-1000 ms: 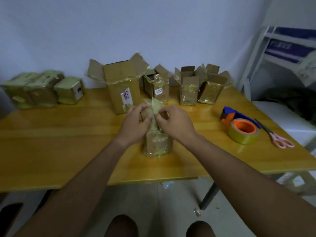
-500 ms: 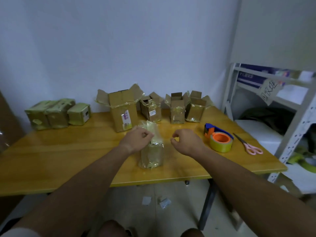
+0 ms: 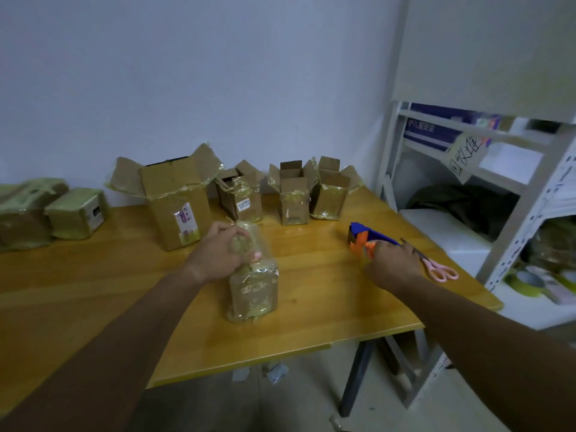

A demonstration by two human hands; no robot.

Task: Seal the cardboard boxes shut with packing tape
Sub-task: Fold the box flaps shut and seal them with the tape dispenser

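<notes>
Far left on the yellow wooden table [image 3: 311,294]: two low cardboard boxes wrapped in greenish tape [image 3: 53,213], closed, against the wall. Next, a tall brown cardboard box with open flaps [image 3: 174,201], pink-and-white label on its front, print too small to read. Just in front and right of it, near the table's middle, the small tape-covered cardboard box [image 3: 253,291], upright, top flaps gathered under the left hand [image 3: 219,254], fingers curled and clamped round the crumpled flaps. Behind, along the wall, three small open cardboard boxes [image 3: 293,198] in a row; white sticker on the leftmost, text illegible. Further right, the right hand [image 3: 392,263] on the blue-and-orange tape dispenser [image 3: 364,236], covering the roll; fingers bent over it, grip not clear enough to tell. Just beside that hand, pink-handled scissors [image 3: 436,268] flat near the table's right edge. Far right, a white metal shelf rack [image 3: 530,194] with a hanging handwritten paper tag [image 3: 466,157] and a blue printed carton, characters not readable.
</notes>
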